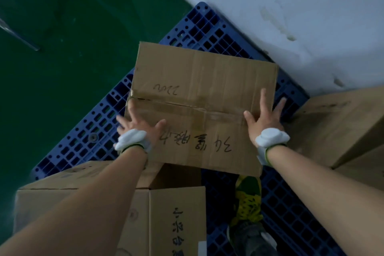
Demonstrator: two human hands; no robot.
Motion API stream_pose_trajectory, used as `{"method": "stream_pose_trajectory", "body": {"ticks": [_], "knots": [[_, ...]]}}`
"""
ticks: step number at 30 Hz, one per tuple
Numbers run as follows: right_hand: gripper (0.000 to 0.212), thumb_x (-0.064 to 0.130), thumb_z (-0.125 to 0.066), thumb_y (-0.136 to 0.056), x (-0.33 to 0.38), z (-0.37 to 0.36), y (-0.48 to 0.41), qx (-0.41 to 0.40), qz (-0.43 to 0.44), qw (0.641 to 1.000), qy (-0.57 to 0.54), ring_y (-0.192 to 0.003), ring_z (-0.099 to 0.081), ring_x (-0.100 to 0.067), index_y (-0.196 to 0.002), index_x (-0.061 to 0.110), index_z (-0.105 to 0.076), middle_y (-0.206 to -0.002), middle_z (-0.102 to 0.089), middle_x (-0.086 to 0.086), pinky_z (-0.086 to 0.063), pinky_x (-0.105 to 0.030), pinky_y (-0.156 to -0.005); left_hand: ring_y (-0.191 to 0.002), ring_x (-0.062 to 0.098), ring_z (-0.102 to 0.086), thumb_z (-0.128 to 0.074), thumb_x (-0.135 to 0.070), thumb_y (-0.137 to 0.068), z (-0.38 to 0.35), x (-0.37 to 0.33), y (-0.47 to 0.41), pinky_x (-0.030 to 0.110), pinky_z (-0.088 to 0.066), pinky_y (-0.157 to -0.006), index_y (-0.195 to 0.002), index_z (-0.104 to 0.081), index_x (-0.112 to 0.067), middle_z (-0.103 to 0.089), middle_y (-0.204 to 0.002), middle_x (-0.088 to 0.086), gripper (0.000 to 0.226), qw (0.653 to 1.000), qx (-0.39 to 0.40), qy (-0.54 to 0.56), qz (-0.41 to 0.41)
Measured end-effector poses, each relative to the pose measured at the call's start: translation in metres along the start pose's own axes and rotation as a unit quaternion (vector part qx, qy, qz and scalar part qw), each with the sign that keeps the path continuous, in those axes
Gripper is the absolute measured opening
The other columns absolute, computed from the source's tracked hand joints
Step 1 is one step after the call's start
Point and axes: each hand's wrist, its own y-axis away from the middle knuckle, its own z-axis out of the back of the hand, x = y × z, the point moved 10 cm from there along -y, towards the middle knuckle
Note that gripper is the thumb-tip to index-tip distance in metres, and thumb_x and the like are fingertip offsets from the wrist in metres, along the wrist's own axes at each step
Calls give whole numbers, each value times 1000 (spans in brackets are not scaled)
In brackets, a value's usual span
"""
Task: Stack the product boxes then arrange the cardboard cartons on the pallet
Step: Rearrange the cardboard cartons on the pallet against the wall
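**Hands spread flat on carton over pallet**

Left hand [136, 125]: fingers splayed wide, palm against the left end of the carton [199, 102], thumb lying on the top face near the taped seam. Right hand [262, 119]: likewise open, fingers fanned, pressed to the right end, thumb on top. Neither hand curls shut; both bear on the carton from opposite ends. White wrist bands on both.

Carton: long axis runs left to right, seam along it; handwriting on top reads upside down from the wearer. It sits over the pallet [204, 27] mid-area, toward the far corner by the wall [291, 6]. Contact with the deck not discernible.

Second carton [176, 214] at the near-left edge; third carton [336, 124] at the right edge. Shoe [248, 201] on the pallet.
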Motion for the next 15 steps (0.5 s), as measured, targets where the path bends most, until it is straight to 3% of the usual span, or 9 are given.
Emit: {"method": "stream_pose_trajectory", "body": {"ticks": [3, 5, 8, 10, 15], "knots": [[100, 63, -60, -79, -38, -3, 13, -40, -172, 974, -141, -134, -37, -40, -148, 40, 8, -160, -10, -12, -36, -55, -101, -128, 45, -39, -68, -70, -66, 0, 23, -12, 58, -36, -102, -149, 13, -31, -28, -150, 21, 123, 989, 15, 124, 76], [99, 68, -59, -76, -48, -18, 17, 8, -236, 947, -220, -131, -41, -37, -151, 24, -13, -153, -31, -12, -35, -51, -102, -128, 43, -40, -75, -60, -67, -4, 29, -16, 56, -35, -105, -150, -10, -17, -36, -146, 20, 114, 967, 24, 227, 109], [90, 67, -57, -78, -47, -25, 17, 46, -246, 928, -274, -125, -47, -36, -146, 15, -31, -145, -44, -11, -38, -45, -100, -120, 40, -47, -78, -52, -69, -2, 27, -13, 49, -41, -99, -140, -30, -15, -47, -136, 17, 94, 961, 13, 253, 112], [85, 63, -57, -81, -48, -19, 17, 24, -251, 923, -291, -126, -47, -36, -146, 14, -32, -145, -44, -11, -38, -44, -100, -113, 39, -52, -78, -53, -69, 2, 20, -10, 46, -45, -92, -139, -31, -18, -50, -132, 16, 92, 964, 16, 249, 95], [80, 62, -57, -82, -72, 15, 17, -60, -283, 898, -333, -123, -49, -36, -143, 15, -35, -141, -48, -10, -40, -44, -98, -113, 36, -52, -78, -57, -67, 14, -46, -15, 52, -47, -96, -141, -29, -24, -48, -134, 11, 95, 978, 27, 208, -4]]}}
